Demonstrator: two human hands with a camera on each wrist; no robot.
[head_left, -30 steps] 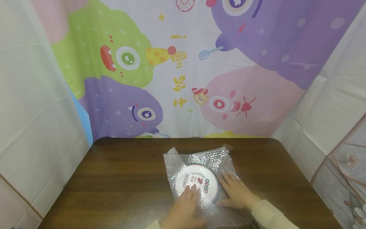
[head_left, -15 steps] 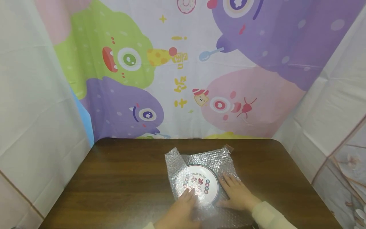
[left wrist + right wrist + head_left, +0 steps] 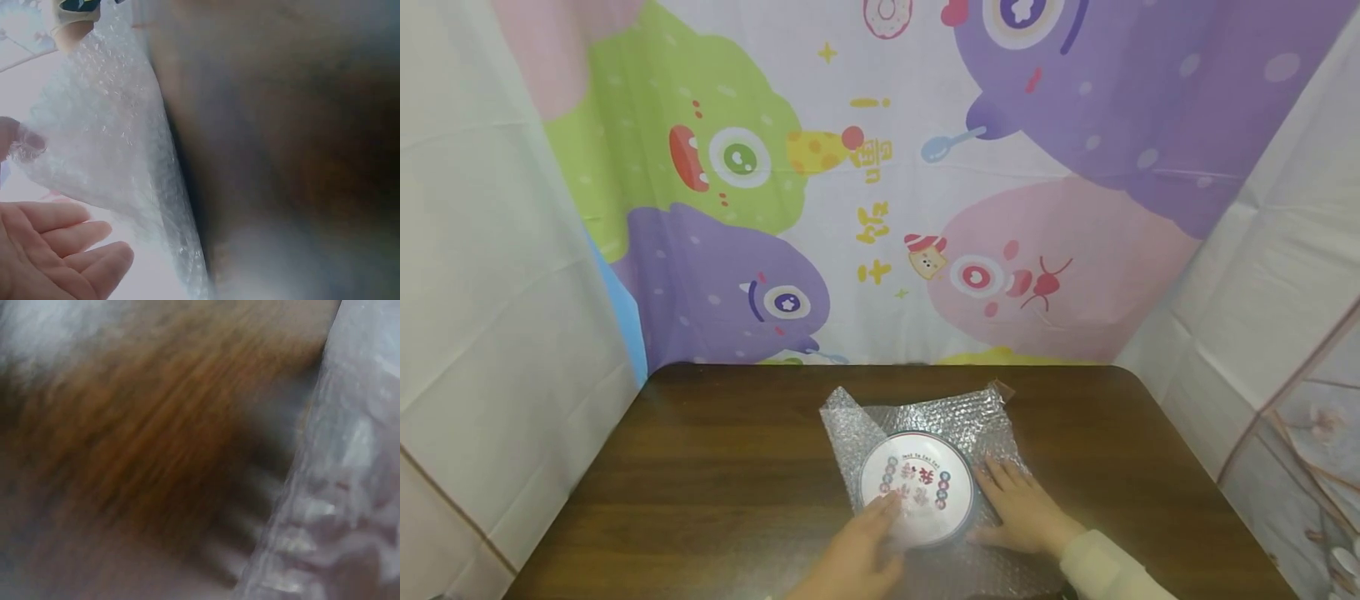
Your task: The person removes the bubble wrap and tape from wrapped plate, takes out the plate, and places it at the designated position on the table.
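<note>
You rest your right grip [image 3: 1021,510], fingers spread, on the bubble wrap [image 3: 951,417], presumably to anchor it. Your left grip [image 3: 859,548] has fingers loosely extended, thumb against the wrap. The printed plate [image 3: 923,487] lies between both grips, amid the wrap, on the desk [image 3: 715,471].

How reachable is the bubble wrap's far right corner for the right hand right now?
Likely yes. The right hand lies beside the plate, seemingly on the bubble wrap. The far right corner sits ahead, with nothing standing between in the head view. Stretching forward should probably do.
</note>
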